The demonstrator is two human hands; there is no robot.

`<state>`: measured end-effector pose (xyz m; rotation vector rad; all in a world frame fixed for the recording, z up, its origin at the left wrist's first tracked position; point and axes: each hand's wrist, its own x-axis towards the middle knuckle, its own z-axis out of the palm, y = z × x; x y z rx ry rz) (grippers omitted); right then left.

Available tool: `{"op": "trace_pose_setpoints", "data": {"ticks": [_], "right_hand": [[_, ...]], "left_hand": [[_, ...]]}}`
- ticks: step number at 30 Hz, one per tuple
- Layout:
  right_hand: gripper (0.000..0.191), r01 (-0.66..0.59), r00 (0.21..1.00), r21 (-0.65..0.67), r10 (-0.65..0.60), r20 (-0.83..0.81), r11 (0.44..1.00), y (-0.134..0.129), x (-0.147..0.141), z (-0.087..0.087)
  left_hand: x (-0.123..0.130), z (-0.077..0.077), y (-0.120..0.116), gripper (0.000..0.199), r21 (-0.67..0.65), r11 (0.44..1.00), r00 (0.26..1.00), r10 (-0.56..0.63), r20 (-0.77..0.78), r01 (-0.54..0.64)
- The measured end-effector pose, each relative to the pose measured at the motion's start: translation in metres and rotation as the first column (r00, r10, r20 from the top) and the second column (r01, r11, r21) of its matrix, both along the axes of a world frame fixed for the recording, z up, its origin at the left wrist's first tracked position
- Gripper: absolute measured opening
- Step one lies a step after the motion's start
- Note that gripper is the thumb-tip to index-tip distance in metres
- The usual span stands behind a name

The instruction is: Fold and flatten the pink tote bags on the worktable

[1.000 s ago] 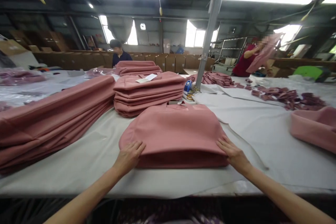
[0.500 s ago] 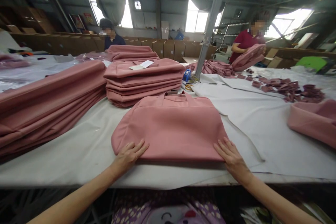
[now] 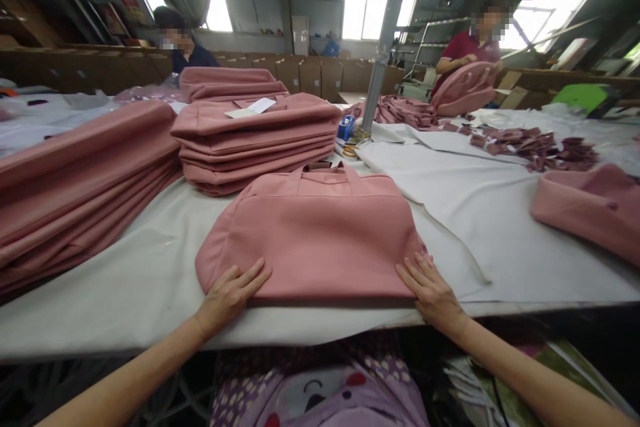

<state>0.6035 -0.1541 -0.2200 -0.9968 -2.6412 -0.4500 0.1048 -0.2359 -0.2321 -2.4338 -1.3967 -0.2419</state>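
Note:
A pink handbag [image 3: 310, 240] with two short handles lies flat before me, its bottom edge close to the front of the table. My left hand [image 3: 234, 290] rests on its lower left corner, fingers stretched over the surface. On the lower right corner lies my right hand [image 3: 431, 288], its fingers spread and extended. Both palms press on the bag without gripping it. Just behind the bag rises a stack of folded pink bags [image 3: 255, 140], with a white paper [image 3: 253, 108] on top.
More pink bags are stacked at the left [image 3: 85, 180]. A blue tape dispenser [image 3: 346, 127] sits by a metal post [image 3: 385, 47]. Small pink pieces [image 3: 540, 147] and a pink bag part [image 3: 590, 207] lie right. Two co-workers [image 3: 187, 50] [image 3: 470, 53] stand across the white-covered table [image 3: 440, 213].
My view has tilted and shifted slightly, so the scene sits higher and further left. Both hands stay on the bag's lower corners. The co-worker at right has turned the bag they hold.

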Motion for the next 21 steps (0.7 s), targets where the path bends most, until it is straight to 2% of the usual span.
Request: {"op": "trace_pose_setpoints", "data": {"ticks": [3, 4, 5, 6, 8, 10, 11, 13, 15, 17, 19, 21], "right_hand": [[0.066, 0.008, 1.0, -0.076, -0.005, 0.029, 0.997, 0.004, 0.0, 0.01], [0.066, 0.009, 0.999, -0.106, -0.005, 0.041, 0.994, 0.006, 0.0, 0.015], [0.066, 0.009, 0.998, -0.137, -0.001, 0.056, 0.991, 0.008, 0.0, 0.02], [0.065, 0.006, 0.997, -0.164, 0.005, 0.071, 0.986, 0.011, 0.0, 0.026], [0.064, 0.004, 0.995, -0.204, 0.016, 0.096, 0.979, 0.015, 0.0, 0.036], [0.064, 0.007, 0.994, -0.22, 0.017, 0.11, 0.975, 0.016, -0.001, 0.04], [0.064, 0.015, 0.994, -0.219, 0.01, 0.112, 0.976, 0.015, -0.001, 0.04], [0.064, 0.035, 0.993, -0.208, -0.011, 0.119, 0.978, 0.007, -0.001, 0.034], [0.063, 0.063, 0.992, -0.189, -0.04, 0.122, 0.98, -0.006, -0.001, 0.024], [0.064, 0.094, 0.99, -0.192, -0.071, 0.122, 0.977, -0.022, -0.002, 0.018], [0.064, 0.121, 0.989, -0.226, -0.097, 0.116, 0.967, -0.036, -0.011, 0.027], [0.06, 0.111, 0.992, -0.251, -0.092, 0.085, 0.962, -0.045, -0.033, 0.053]], "left_hand": [[0.01, 0.031, 0.008, 0.042, -0.145, 0.989, 0.997, -0.042, -0.069, 0.031], [0.016, 0.046, 0.015, 0.052, -0.218, 0.975, 0.995, -0.068, -0.078, 0.05], [0.024, 0.062, 0.024, 0.068, -0.301, 0.95, 0.991, -0.106, -0.078, 0.078], [0.035, 0.077, 0.037, 0.075, -0.386, 0.916, 0.986, -0.149, -0.076, 0.109], [0.06, 0.101, 0.065, 0.075, -0.491, 0.853, 0.976, -0.216, -0.018, 0.179], [0.089, 0.11, 0.089, 0.069, -0.537, 0.793, 0.954, -0.287, 0.085, 0.287], [0.103, 0.107, 0.097, 0.066, -0.551, 0.765, 0.939, -0.318, 0.129, 0.334], [0.128, 0.091, 0.103, 0.064, -0.565, 0.733, 0.922, -0.35, 0.164, 0.379], [0.144, 0.066, 0.098, 0.061, -0.559, 0.745, 0.928, -0.344, 0.144, 0.364], [0.151, 0.043, 0.091, 0.059, -0.524, 0.783, 0.94, -0.315, 0.131, 0.336], [0.152, 0.028, 0.087, 0.058, -0.492, 0.802, 0.94, -0.306, 0.149, 0.339], [0.15, 0.022, 0.086, 0.057, -0.473, 0.807, 0.935, -0.312, 0.167, 0.354]]}}
